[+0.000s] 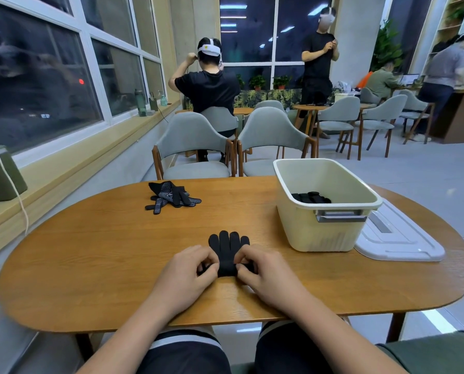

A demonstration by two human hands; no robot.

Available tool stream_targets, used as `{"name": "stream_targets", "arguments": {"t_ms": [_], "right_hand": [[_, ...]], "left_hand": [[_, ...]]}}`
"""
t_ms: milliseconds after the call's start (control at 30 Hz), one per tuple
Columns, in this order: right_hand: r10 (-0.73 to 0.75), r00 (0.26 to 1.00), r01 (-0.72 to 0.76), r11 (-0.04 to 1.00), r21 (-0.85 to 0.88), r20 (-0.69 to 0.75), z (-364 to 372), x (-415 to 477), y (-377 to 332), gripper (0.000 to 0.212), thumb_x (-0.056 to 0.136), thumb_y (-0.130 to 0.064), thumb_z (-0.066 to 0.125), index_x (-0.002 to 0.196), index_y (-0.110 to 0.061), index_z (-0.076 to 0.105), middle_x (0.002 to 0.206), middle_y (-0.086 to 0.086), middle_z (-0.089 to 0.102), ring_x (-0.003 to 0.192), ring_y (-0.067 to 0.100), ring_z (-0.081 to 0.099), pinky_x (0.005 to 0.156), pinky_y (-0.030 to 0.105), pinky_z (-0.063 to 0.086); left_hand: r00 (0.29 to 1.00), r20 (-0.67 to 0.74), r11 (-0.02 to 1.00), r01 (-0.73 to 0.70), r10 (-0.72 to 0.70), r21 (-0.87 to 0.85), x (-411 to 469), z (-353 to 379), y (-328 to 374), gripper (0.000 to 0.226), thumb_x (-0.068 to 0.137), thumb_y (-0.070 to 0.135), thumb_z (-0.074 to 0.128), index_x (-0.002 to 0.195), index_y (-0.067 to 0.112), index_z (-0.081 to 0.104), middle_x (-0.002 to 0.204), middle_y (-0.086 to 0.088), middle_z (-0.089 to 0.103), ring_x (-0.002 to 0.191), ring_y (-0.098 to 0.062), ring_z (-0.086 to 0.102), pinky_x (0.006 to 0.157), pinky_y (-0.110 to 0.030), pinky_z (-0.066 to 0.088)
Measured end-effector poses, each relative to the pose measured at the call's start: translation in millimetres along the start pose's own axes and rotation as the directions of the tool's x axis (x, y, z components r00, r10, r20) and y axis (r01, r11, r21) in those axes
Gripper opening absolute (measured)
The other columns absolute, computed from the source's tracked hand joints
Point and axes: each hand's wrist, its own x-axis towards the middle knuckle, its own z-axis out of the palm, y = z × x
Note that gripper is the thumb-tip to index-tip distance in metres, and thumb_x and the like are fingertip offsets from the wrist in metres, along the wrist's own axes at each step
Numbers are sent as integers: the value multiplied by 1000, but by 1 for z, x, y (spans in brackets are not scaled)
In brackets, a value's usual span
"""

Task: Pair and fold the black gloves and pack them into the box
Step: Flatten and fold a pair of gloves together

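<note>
A black glove pair (228, 251) lies flat on the wooden table (96, 255) in front of me, fingers pointing away. My left hand (190, 271) pinches its cuff end from the left, and my right hand (263, 271) pinches the same end from the right; the cuff looks rolled or folded up. A loose heap of black gloves (171, 197) with dotted palms sits at the far left of the table. The cream plastic box (325, 233) stands at the right, with folded black gloves (310, 197) inside it.
The box's white lid (398, 238) lies on the table right of the box. Two grey chairs (196, 147) stand behind the far table edge. A window ledge runs along the left. Other people are farther back in the room.
</note>
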Motion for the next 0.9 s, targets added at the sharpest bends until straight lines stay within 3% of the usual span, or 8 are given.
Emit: {"name": "stream_targets", "arguments": {"t_ms": [167, 267, 400, 467, 533, 667, 800, 900], "right_hand": [[97, 993, -98, 995, -17, -65, 5, 10, 8, 12, 102, -39, 66, 97, -32, 74, 94, -16, 64, 94, 3, 55, 82, 28, 45], [124, 986, -133, 989, -71, -116, 10, 14, 12, 20, 104, -43, 66, 96, -27, 74, 98, -13, 55, 102, 9, 50, 87, 31, 45], [17, 983, -47, 986, -161, -181, 15, 11, 13, 13, 103, -39, 66, 100, -27, 71, 101, -12, 51, 101, 11, 51, 84, 34, 50], [-86, 977, 44, 977, -207, -195, 16, 9, 13, 3, 102, -30, 68, 104, -28, 70, 103, -11, 54, 98, 14, 53, 79, 33, 48], [-185, 970, 131, 945, -300, -157, 17, 7, 12, 12, 100, -22, 66, 109, -28, 71, 105, -9, 60, 96, 17, 56, 76, 30, 40], [-226, 969, 181, 926, -332, -101, 14, 2, 8, 23, 99, -29, 54, 115, -28, 71, 108, -10, 62, 101, 16, 55, 80, 31, 39], [-193, 979, 163, 936, -311, -68, 12, 2, 5, 29, 96, -42, 59, 120, -31, 71, 112, -13, 60, 107, 12, 53, 88, 32, 44], [-178, 982, 152, 943, -295, -62, 13, 3, 8, 28, 97, -42, 62, 121, -31, 72, 112, -13, 63, 108, 14, 55, 89, 35, 46]], "left_hand": [[998, -46, 998, 53, -52, 20, 2, 2, -2, 19, 101, 52, 59, 88, 43, 69, 94, 19, 60, 90, -2, 59, 77, -34, 55], [995, -78, 997, 65, -62, 39, 3, 3, 0, 16, 100, 52, 63, 89, 42, 69, 94, 19, 57, 90, -2, 57, 76, -32, 54], [993, -119, 996, -11, 21, 87, 3, 3, 3, 4, 100, 38, 69, 98, 41, 68, 98, 24, 55, 99, 1, 53, 77, -24, 51], [990, -101, 991, -86, 97, 106, 2, 4, 2, 11, 100, 25, 70, 104, 36, 70, 101, 26, 57, 102, 1, 53, 82, -26, 51], [987, -80, 983, -129, 140, 127, 0, 5, 1, 17, 98, 20, 69, 108, 34, 71, 103, 26, 59, 102, 0, 54, 85, -30, 52], [990, -45, 979, -124, 132, 160, -1, 3, 3, 21, 91, 35, 65, 112, 38, 68, 105, 27, 57, 103, 1, 52, 88, -27, 50], [993, -8, 974, -117, 120, 196, 0, 4, 2, 25, 89, 43, 63, 114, 43, 63, 107, 29, 53, 104, 2, 49, 91, -26, 48], [993, -24, 975, -105, 112, 198, 0, 5, 1, 26, 91, 43, 61, 116, 40, 65, 107, 28, 55, 104, 3, 50, 91, -28, 49]]}}
